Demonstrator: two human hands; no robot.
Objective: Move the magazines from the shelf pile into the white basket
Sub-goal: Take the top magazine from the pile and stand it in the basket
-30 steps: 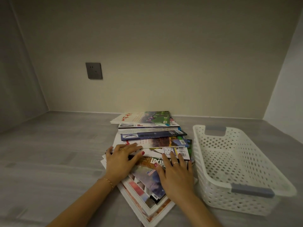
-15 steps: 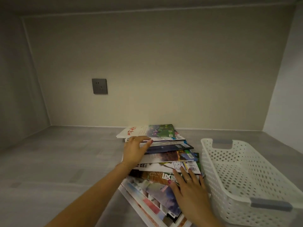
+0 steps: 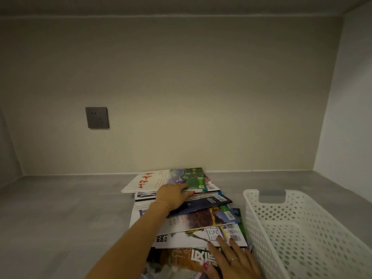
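Reaching for the far magazine, with the basket waiting on the right.

I have my left hand (image 3: 173, 196) stretched to the far end of the fanned pile (image 3: 193, 220) on the shelf (image 3: 60, 208), thumb on the top magazine (image 3: 165, 180) and fingers tucked at its near edge; I cannot tell if this grip has fully closed on it. My right hand (image 3: 231, 258) lies flat with straight fingers on the near covers, holding nothing. The pile runs near to far, and the top magazine's long axis lies left to right. The basket (image 3: 302, 228) stands just right of the pile, nothing visible inside. I judge the carry goes rightward across my body, though my right hand is nearer the basket. No magazine is in yet.
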